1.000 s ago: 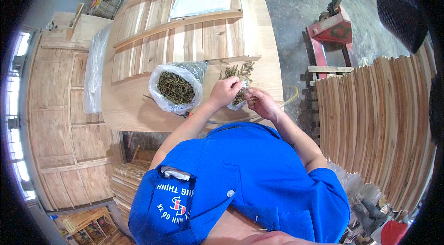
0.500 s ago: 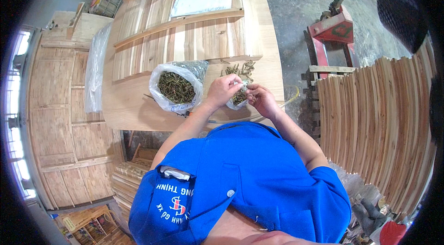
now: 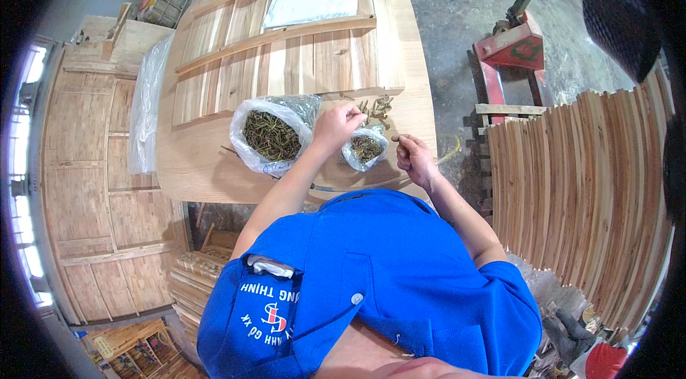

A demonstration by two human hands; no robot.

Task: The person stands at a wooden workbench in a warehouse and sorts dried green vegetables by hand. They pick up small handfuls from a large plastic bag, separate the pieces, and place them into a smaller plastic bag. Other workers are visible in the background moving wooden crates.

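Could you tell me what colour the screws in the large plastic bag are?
Dull olive-brass, in the large clear bag; head view.

shirt: a bright blue work shirt with short sleeves; the cloth looks smooth and a little stiff.
sleeves: they end above the elbows; the forearms are bare.
buttons: one small pale button near the middle of the chest, and one more lower down.
pocket: a chest pocket on the person's left side, with something white showing at its top edge.
markings: white letters and a small red and white sign under the pocket.
left hand (image 3: pixel 334 126): bare, no glove.
right hand (image 3: pixel 414 157): bare, no glove.
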